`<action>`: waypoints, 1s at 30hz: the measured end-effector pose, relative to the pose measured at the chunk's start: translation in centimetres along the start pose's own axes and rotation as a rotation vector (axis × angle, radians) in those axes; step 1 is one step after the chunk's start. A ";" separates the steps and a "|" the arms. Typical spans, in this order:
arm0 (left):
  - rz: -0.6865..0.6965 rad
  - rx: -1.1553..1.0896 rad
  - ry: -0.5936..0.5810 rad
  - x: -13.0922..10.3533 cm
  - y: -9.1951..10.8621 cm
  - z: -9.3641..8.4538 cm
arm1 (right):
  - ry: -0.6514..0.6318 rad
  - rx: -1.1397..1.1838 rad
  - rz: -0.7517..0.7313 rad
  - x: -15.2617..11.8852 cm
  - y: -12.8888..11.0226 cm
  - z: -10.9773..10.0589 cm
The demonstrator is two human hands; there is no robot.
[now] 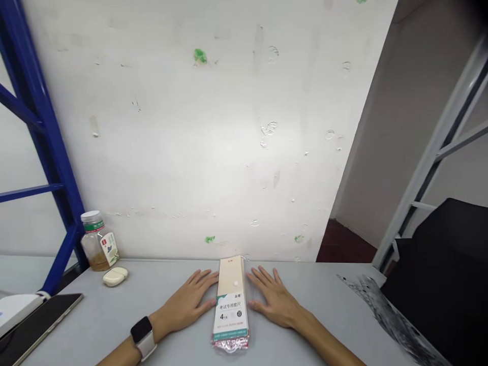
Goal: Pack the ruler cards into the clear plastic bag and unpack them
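A long flat package [231, 305] in clear plastic, with a white and teal printed label on its lower half, lies upright in view on the grey table [171, 351]. My left hand [189, 300] rests palm down just left of it, fingers spread, the fingertips close to its edge. On the other side my right hand [275, 299] lies flat with its fingers apart, close to the package's right edge. Neither hand holds anything. A watch [144, 336] with a pale strap is on my left wrist.
A clear jar [99, 244] with a white lid and a cream oval case [115, 276] stand at the back left. Nearer are a dark tablet-like device [38, 325] and a white device [17, 310]. A black object [446, 274] is at right. A white wall [213, 152] rises behind.
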State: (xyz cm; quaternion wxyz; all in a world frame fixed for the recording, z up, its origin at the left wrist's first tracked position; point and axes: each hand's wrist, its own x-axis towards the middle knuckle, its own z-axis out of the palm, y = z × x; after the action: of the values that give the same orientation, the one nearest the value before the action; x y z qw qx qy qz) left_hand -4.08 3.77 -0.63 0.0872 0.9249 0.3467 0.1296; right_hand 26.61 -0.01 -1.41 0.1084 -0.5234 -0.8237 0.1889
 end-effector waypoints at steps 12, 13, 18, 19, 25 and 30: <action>-0.017 0.003 -0.023 0.1 0.0 0.1 | 0.001 0.009 0.003 -0.1 0.1 0.0; -0.018 0.003 -0.025 0.1 0.0 0.1 | 0.000 0.006 0.006 -0.1 0.0 0.0; -0.025 0.015 -0.029 0.1 0.0 0.1 | 0.000 -0.010 0.013 -0.1 -0.1 -0.1; -0.026 0.021 -0.032 0.2 0.0 0.1 | -0.001 -0.012 0.012 -0.1 -0.1 -0.1; -0.037 0.076 -0.056 0.2 -0.3 0.6 | -0.012 -0.020 0.019 0.0 0.0 0.0; -0.064 0.044 -0.070 0.2 -0.4 0.6 | -0.006 -0.009 0.019 -0.1 0.1 0.1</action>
State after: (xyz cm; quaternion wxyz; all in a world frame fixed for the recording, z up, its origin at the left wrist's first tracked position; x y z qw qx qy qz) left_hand -4.04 4.17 -1.32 0.0829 0.9189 0.3758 0.0866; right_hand 26.66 -0.05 -1.58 0.1018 -0.5311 -0.8200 0.1876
